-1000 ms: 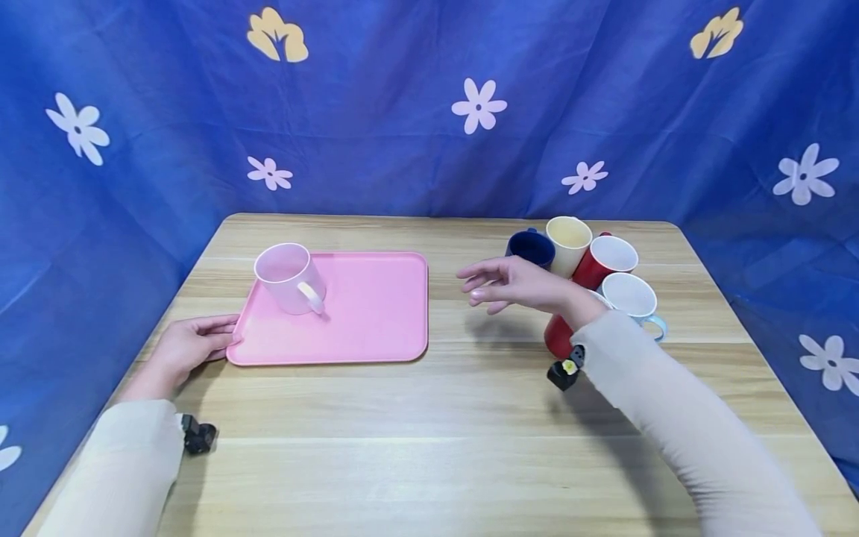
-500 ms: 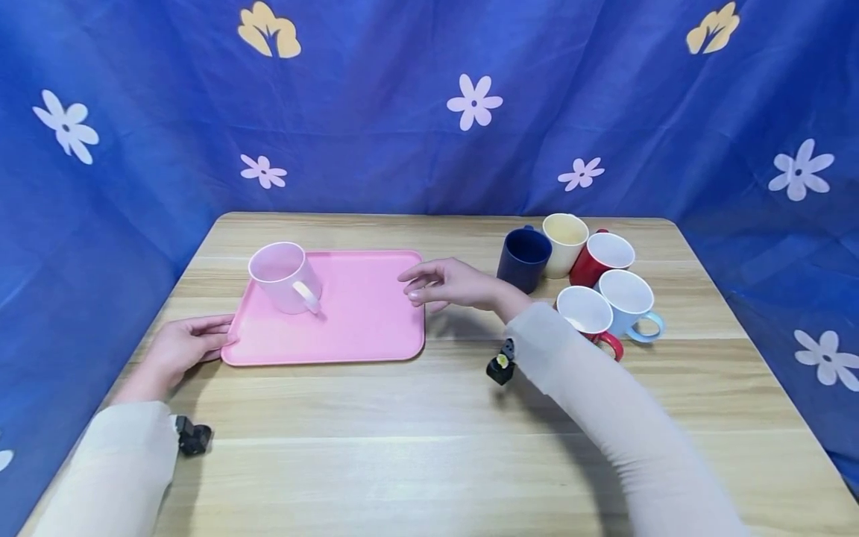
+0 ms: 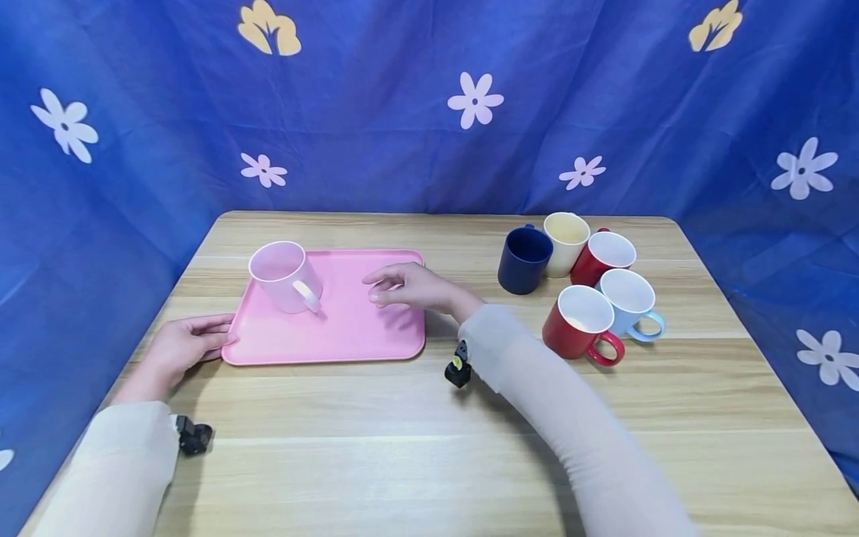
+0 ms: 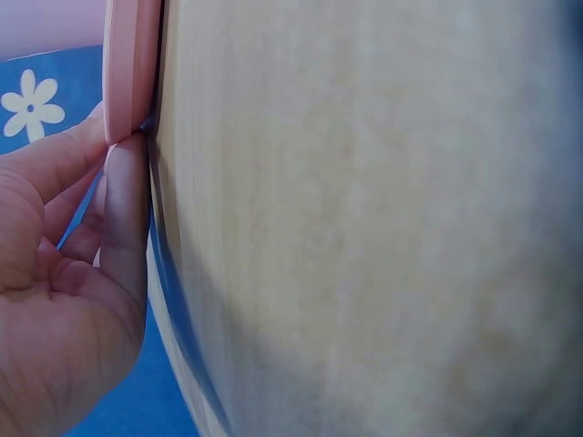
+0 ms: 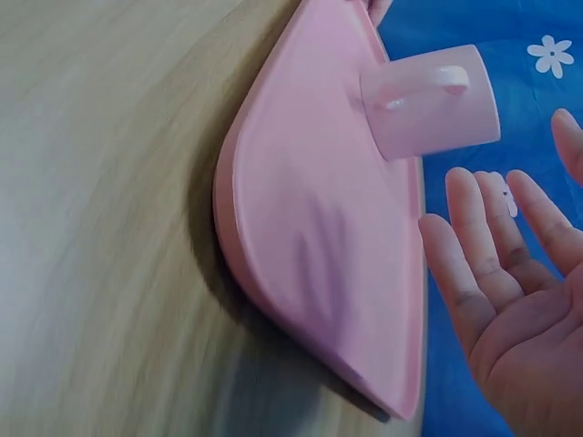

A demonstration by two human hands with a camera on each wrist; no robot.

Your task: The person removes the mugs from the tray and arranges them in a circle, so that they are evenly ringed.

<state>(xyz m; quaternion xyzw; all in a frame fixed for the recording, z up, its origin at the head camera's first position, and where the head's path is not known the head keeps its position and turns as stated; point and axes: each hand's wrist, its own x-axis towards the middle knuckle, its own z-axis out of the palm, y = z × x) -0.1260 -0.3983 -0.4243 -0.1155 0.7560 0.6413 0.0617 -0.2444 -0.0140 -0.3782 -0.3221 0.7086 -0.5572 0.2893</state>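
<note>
A pink tray (image 3: 356, 328) lies on the wooden table, and a pale pink mug (image 3: 285, 280) stands upright on its left part, handle toward the right front. At the tray's front left corner my left hand (image 3: 181, 347) pinches the rim; the left wrist view shows the tray edge (image 4: 132, 73) between thumb and fingers. Over the right part of the tray hovers my right hand (image 3: 416, 289), fingers loosely bent and holding nothing, pointing toward the mug. In the right wrist view its fingers (image 5: 469, 232) are spread beside the mug (image 5: 433, 100), with a gap between.
Several mugs cluster at the back right: dark blue (image 3: 522, 265), cream (image 3: 564, 250), red with white inside (image 3: 587, 268), light blue (image 3: 627, 298), and a nearer red one (image 3: 570, 328). A blue flowered curtain (image 3: 403, 112) hangs behind the table (image 3: 376, 447).
My right hand has moved left, from in front of the mug cluster to over the tray, uncovering the nearer red mug. My left hand stays at the tray's corner.
</note>
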